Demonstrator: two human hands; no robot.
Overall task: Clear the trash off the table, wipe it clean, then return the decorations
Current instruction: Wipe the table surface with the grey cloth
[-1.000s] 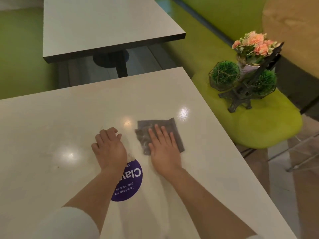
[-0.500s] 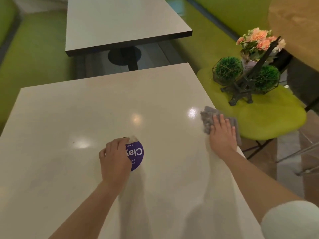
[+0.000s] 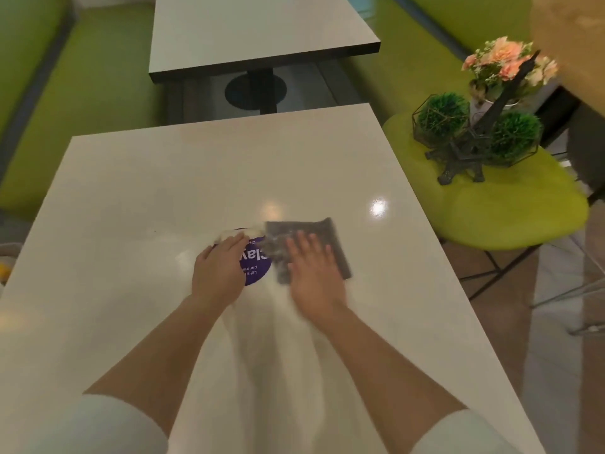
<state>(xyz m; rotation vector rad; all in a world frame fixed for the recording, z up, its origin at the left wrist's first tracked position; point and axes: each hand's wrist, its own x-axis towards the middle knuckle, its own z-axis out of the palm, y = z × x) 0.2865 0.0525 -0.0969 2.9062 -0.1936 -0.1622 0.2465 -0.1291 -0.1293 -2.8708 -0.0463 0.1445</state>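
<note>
My right hand lies flat, fingers spread, on a grey cloth pressed to the pale table near its middle. Just left of it, my left hand rests curled on the table, partly covering a round purple sticker. A small blurred white scrap shows at its fingertips. The decorations stand off the table on a green chair to the right: a pot of pink flowers, two green balls in wire frames and a dark tower figure.
A second pale table stands straight ahead across a narrow gap. Green benches run along the left and far right. A wooden tabletop fills the top right corner. Metal chair legs stand on the floor at right.
My right hand has slid the cloth from the table's right edge back left to the sticker. My left hand stays by the sticker.
</note>
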